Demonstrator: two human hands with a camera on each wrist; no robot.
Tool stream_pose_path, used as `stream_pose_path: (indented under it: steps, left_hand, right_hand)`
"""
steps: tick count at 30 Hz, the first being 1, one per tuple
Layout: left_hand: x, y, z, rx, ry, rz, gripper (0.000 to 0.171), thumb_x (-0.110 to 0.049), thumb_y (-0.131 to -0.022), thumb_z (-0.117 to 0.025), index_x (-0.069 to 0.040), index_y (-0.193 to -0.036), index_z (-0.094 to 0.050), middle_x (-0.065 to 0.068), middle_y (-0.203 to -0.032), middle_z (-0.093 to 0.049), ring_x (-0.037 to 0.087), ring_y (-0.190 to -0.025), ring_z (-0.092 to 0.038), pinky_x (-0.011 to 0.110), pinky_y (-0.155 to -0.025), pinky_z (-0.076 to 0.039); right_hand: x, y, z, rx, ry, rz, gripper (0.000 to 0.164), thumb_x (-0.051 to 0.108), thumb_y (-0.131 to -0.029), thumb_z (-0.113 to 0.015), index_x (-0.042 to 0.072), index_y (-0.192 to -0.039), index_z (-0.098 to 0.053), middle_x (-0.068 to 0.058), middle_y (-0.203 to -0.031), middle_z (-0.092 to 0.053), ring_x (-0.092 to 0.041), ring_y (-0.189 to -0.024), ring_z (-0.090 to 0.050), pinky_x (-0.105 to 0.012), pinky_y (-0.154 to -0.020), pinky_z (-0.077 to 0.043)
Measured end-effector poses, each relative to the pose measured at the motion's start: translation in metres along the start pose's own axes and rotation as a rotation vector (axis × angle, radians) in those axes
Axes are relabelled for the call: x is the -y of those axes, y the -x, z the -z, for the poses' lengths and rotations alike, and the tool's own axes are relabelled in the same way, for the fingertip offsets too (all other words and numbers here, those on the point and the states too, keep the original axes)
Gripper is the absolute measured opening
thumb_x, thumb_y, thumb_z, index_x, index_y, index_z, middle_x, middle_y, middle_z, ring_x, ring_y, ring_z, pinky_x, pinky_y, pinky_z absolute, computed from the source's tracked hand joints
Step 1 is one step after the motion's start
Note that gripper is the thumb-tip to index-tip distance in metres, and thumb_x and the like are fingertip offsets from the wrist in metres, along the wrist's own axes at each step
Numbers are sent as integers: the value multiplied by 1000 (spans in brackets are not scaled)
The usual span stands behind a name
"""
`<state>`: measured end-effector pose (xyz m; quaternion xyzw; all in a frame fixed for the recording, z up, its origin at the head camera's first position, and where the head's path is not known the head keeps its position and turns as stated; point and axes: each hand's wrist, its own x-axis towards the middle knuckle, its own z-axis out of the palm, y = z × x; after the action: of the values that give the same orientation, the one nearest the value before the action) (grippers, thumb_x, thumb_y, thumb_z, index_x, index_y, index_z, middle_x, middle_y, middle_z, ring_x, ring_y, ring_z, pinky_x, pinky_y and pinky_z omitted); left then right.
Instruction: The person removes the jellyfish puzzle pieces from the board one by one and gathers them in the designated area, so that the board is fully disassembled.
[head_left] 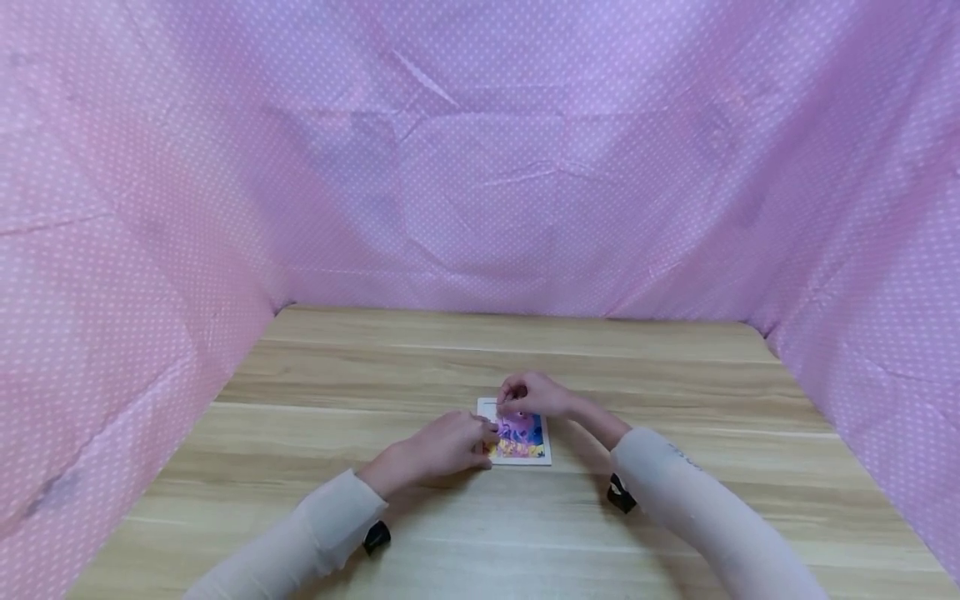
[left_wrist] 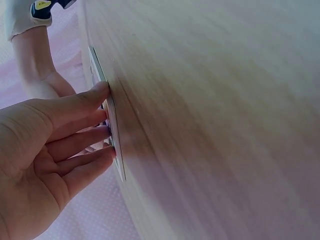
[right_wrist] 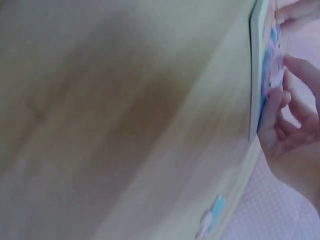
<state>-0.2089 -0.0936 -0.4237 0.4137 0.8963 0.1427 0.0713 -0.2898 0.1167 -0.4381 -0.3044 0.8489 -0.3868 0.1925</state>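
Observation:
A small jigsaw puzzle board (head_left: 517,451) with a white border and a colourful pink, blue and yellow picture lies flat on the table. Pale bare backing shows at its upper left. My left hand (head_left: 454,443) rests at the board's left side, its fairly straight fingers (left_wrist: 102,131) touching the surface and its thumb by the near edge. Over the upper part of the board, my right hand (head_left: 537,395) pinches a small pinkish puzzle piece (right_wrist: 276,77) between thumb and index finger. The fingers partly cover that piece and the picture.
The wooden table (head_left: 360,350) has pink dotted cloth (head_left: 480,208) hanging behind it and on both sides. A small flat light-blue and pink piece (right_wrist: 213,217) lies on the table apart from the board. Black wrist straps (head_left: 377,537) show below the sleeves.

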Motion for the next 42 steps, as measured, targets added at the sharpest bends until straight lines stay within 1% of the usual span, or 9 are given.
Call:
stream_pose_path:
  steps: [4, 8, 11, 14, 18, 21, 26, 38, 42]
  left_hand:
    - [1, 0, -1, 0, -4, 2, 19, -23, -91, -78, -10, -106, -79, -4, -93, -73, -2, -68, -53, 14, -65, -49]
    - [0, 0, 0, 9, -18, 15, 21, -24, -93, -77, -11, -110, -79, -3, -99, -75, 1, -69, -54, 17, -67, -51]
    - [-4, 0, 1, 2, -63, 5, 18, -23, -92, -77, -12, -106, -79, -2, -106, -76, 6, -81, -64, 22, -75, -56]
    - [-7, -1, 4, -2, -110, -17, 20, -21, -92, -78, -12, -109, -78, 1, -119, -75, 15, -105, -71, 29, -88, -58]
    - [-9, -4, 4, 67, -81, -4, 44, -24, -95, -73, -12, -137, -66, 5, -149, -58, 21, -136, -57, 36, -108, -50]
    - [-9, -6, 2, 138, -25, 18, 56, -33, -100, -67, -16, -151, -51, 5, -161, -42, 19, -145, -46, 37, -116, -43]
    - [-8, -9, 0, 172, 4, 1, 52, -32, -104, -60, -16, -152, -49, 4, -161, -41, 17, -146, -43, 36, -117, -41]
    - [-6, -6, -1, 148, 51, -8, 45, -23, -103, -61, -14, -147, -53, -2, -153, -51, 14, -144, -45, 35, -115, -43]
    - [-8, -6, -2, 140, 68, -10, 45, -23, -103, -62, -14, -146, -55, -1, -152, -51, 11, -133, -56, 33, -111, -48]
  right_hand:
    - [-7, 4, 12, 88, -59, 9, 22, 9, -95, -69, 0, -115, -69, -4, -97, -66, -9, -86, -54, -21, -76, -45]
    - [-10, 8, 20, 119, -108, -13, 27, 4, -95, -69, -1, -121, -68, -2, -98, -62, -11, -90, -54, -20, -78, -46]
    - [-11, 9, 19, 117, -125, 6, 28, 1, -93, -70, -3, -120, -68, -2, -96, -62, -11, -89, -53, -19, -78, -46]
    - [-10, 9, 18, 106, -126, 27, 28, 0, -92, -71, -5, -120, -68, -3, -95, -62, -10, -87, -53, -17, -76, -46]
    - [-8, 9, 18, 100, -94, 38, 28, 0, -92, -71, -7, -118, -69, -6, -93, -63, -9, -85, -52, -17, -74, -44]
    - [-7, 9, 19, 107, -62, 36, 27, 0, -92, -71, -7, -118, -69, -6, -93, -63, -9, -84, -51, -17, -74, -43]
    - [-4, 9, 18, 111, -22, 49, 26, -1, -91, -70, -8, -116, -69, -8, -91, -64, -8, -82, -51, -17, -74, -44]
    - [0, 10, 13, 83, -2, 79, 22, -2, -91, -70, -8, -112, -68, -12, -93, -66, -7, -84, -53, -19, -75, -46]
    - [0, 14, 14, 77, 4, 76, 23, 0, -93, -69, -5, -115, -70, -16, -102, -70, -9, -89, -55, -21, -79, -47]
